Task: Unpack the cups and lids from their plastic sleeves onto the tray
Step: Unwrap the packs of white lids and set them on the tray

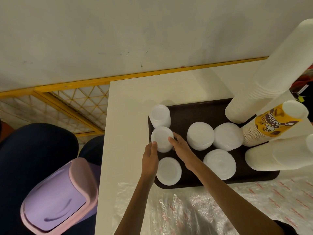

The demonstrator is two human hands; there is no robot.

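Left hand (149,155) presses its fingers flat against the near-left side of a lid stack (160,138); they look almost straight, though blur makes that hard to call. Right hand (180,147) curls round the stack's other side, thumb up by the top lid. That stack stands at the left end of the dark tray (186,116), between two more lid piles. Three further piles fill the tray's middle. Tall white cup towers (264,78) and a yellow printed cup stack (272,122) crowd the tray's right end. Crumpled plastic sleeve (194,206) lies just in front of the tray.
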